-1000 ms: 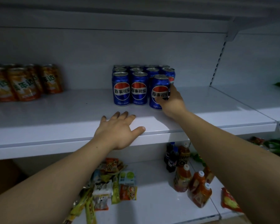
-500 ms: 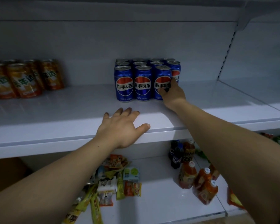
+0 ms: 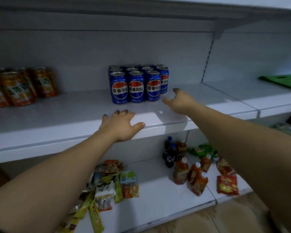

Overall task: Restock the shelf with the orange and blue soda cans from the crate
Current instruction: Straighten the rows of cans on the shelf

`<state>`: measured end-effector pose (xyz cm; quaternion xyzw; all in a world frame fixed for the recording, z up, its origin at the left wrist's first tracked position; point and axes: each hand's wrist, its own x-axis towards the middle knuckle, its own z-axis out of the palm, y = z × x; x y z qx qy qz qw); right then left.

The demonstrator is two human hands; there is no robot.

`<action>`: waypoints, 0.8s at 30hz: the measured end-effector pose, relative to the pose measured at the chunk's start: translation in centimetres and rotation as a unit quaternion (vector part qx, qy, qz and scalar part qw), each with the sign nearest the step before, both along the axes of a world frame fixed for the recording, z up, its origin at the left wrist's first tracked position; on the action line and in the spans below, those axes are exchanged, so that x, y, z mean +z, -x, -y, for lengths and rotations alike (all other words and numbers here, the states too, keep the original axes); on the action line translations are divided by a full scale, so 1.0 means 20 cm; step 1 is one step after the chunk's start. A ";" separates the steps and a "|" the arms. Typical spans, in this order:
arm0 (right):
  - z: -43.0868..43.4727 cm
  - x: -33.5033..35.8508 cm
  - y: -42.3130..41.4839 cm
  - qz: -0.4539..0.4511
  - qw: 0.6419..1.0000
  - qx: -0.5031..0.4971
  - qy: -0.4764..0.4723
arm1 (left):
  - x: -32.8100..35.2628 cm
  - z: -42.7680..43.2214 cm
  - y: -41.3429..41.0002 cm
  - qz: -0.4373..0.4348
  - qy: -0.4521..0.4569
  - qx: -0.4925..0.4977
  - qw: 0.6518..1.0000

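Change: I see the right hand [image 3: 180, 101] has come off the front-right can of the blue cans [image 3: 136, 84] and pulled back to the right. That can now stands level with its two neighbours. The left hand has stayed where it was.
Orange cans [image 3: 18, 88]: grouped at the far left of the shelf [image 3: 57, 118], upright, and well apart from the blue ones.
Left hand [image 3: 119, 126]: palm down on the shelf's front edge, fingers straight and lying on the top surface, thumb out along the lip. It holds nothing.
Blue cans: a tight upright block in the middle of the shelf, near the back wall. Three stand across the front with more rows behind, and one can shows further right in the row behind the front one.
Right hand: just right of the block and low over the shelf, fingers spread and relaxed, nothing in it. It is a little blurred, and I see a gap between it and the nearest can.
Lower shelf [image 3: 158, 195]: snack packets [image 3: 107, 185] lie scattered on the left. Bottles [image 3: 188, 172] are on the right, some standing and some lying down, with red packets [image 3: 227, 184] beyond them.
Green bag [image 3: 282, 81]: lies flat on the neighbouring shelf section at the far right.
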<state>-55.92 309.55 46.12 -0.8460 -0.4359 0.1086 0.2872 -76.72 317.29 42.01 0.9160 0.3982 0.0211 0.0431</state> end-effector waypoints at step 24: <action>1.72 -0.55 0.04 -0.055 0.959 -0.239 0.139 | -0.56 1.25 -0.47 -0.012 0.172 -0.330 0.928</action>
